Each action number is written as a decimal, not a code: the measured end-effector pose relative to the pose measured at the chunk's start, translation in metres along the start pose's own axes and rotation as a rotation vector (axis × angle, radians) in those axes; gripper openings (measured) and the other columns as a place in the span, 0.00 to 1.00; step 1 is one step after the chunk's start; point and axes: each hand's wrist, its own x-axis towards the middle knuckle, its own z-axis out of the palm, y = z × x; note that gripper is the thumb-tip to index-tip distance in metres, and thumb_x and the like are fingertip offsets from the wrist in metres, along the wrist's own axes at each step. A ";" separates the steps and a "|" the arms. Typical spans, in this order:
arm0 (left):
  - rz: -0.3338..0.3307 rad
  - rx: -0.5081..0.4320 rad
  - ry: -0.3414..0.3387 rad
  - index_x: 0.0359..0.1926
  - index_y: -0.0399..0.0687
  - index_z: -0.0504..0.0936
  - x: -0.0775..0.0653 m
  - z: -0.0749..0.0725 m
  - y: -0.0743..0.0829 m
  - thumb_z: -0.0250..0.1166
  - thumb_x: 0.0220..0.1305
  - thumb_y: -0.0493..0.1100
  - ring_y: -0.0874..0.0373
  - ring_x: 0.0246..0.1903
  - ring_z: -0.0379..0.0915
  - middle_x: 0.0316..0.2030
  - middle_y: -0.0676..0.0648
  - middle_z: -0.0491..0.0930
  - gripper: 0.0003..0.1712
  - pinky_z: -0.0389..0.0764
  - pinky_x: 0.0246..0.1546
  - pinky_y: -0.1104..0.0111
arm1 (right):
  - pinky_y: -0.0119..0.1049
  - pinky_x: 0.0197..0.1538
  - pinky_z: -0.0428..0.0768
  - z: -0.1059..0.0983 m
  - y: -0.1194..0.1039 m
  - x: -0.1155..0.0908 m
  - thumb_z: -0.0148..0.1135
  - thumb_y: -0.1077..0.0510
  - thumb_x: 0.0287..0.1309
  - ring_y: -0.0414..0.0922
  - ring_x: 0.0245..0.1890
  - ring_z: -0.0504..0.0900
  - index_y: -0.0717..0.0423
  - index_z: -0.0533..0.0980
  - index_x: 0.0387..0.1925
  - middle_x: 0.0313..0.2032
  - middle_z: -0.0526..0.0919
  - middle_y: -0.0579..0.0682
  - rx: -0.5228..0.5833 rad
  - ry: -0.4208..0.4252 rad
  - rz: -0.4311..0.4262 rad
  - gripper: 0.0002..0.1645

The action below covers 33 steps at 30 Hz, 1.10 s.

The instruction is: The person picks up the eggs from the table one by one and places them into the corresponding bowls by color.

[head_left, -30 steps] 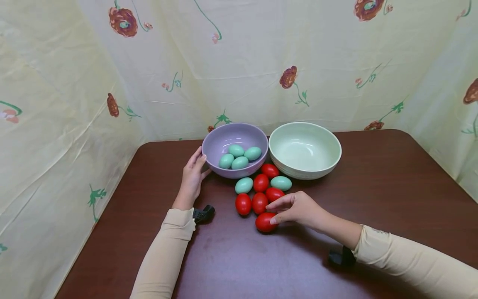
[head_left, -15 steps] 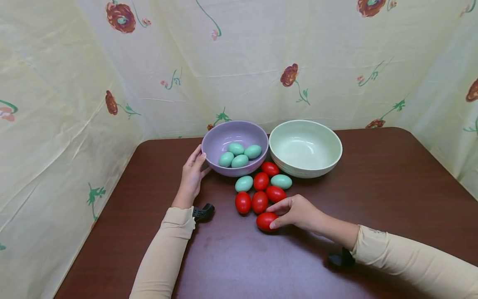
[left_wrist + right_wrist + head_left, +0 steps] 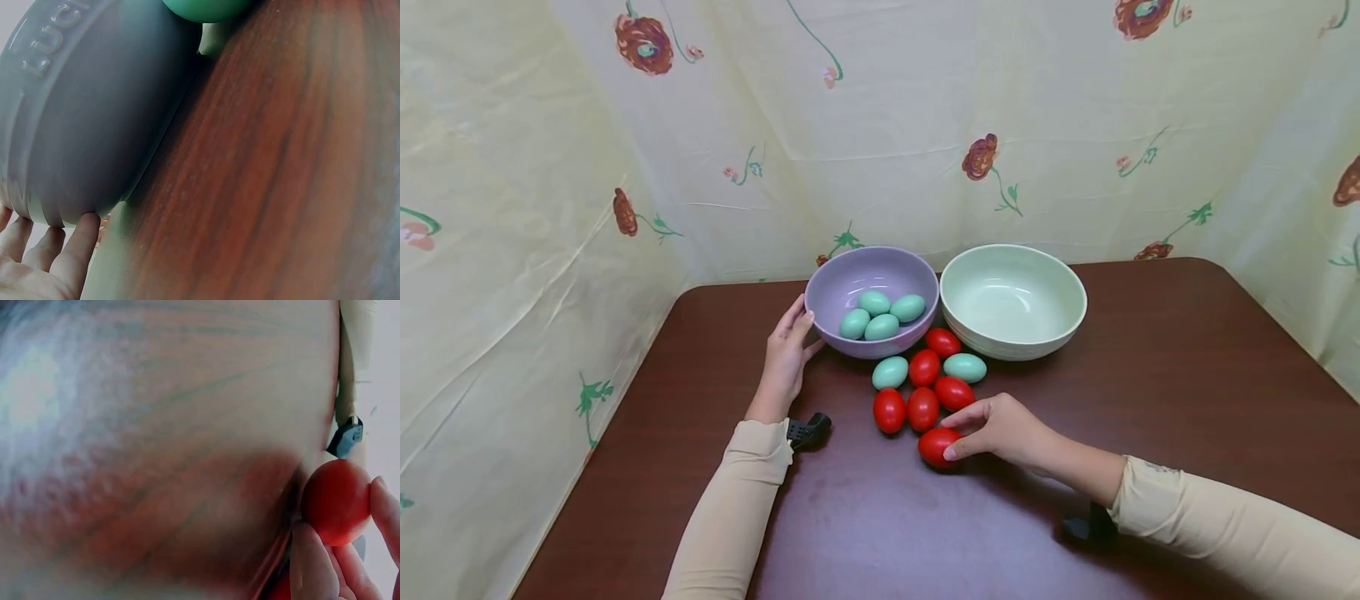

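Note:
My right hand point(image 3: 1011, 429) pinches a red egg point(image 3: 936, 448) between thumb and fingers, low at the near end of the egg group. The right wrist view shows the same egg point(image 3: 336, 501) between the fingertips. My left hand point(image 3: 784, 358) touches the outer left side of a purple bowl point(image 3: 827, 287) with straight fingers. In the left wrist view its fingertips point(image 3: 84, 234) rest against the bowl's outer wall point(image 3: 106, 112). Several pale green eggs point(image 3: 882, 327) lie inside that bowl. More red eggs point(image 3: 922, 408) and two green eggs point(image 3: 891, 372) lie on the table before the bowls.
A pale green bowl point(image 3: 1013, 300), with no eggs in it, stands right beside the purple one. Both sit near the back edge of the dark brown table point(image 3: 850, 517). A floral curtain point(image 3: 880, 125) hangs behind and at the sides.
My right hand and the red egg shift slightly to the right, and its fingers draw closer around the egg. The left hand and both bowls stay put.

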 end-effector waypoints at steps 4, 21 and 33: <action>0.009 -0.008 0.005 0.76 0.57 0.60 0.000 -0.002 0.001 0.56 0.75 0.49 0.58 0.73 0.59 0.77 0.53 0.57 0.32 0.71 0.68 0.52 | 0.33 0.39 0.80 -0.004 -0.003 0.001 0.79 0.53 0.46 0.44 0.45 0.78 0.54 0.87 0.45 0.34 0.91 0.47 -0.003 0.013 0.000 0.22; -0.001 -0.010 -0.005 0.76 0.58 0.60 0.002 0.001 0.001 0.56 0.75 0.49 0.58 0.73 0.58 0.77 0.53 0.57 0.32 0.70 0.69 0.52 | 0.34 0.43 0.86 -0.023 -0.022 -0.003 0.76 0.53 0.51 0.41 0.37 0.87 0.60 0.84 0.50 0.38 0.90 0.51 0.085 0.008 -0.015 0.25; 0.003 0.000 -0.014 0.76 0.58 0.60 0.000 0.000 0.000 0.56 0.75 0.50 0.58 0.73 0.58 0.77 0.53 0.56 0.33 0.70 0.69 0.51 | 0.33 0.43 0.83 -0.037 -0.031 0.001 0.76 0.51 0.51 0.41 0.42 0.84 0.57 0.84 0.51 0.37 0.91 0.48 0.039 0.050 -0.020 0.25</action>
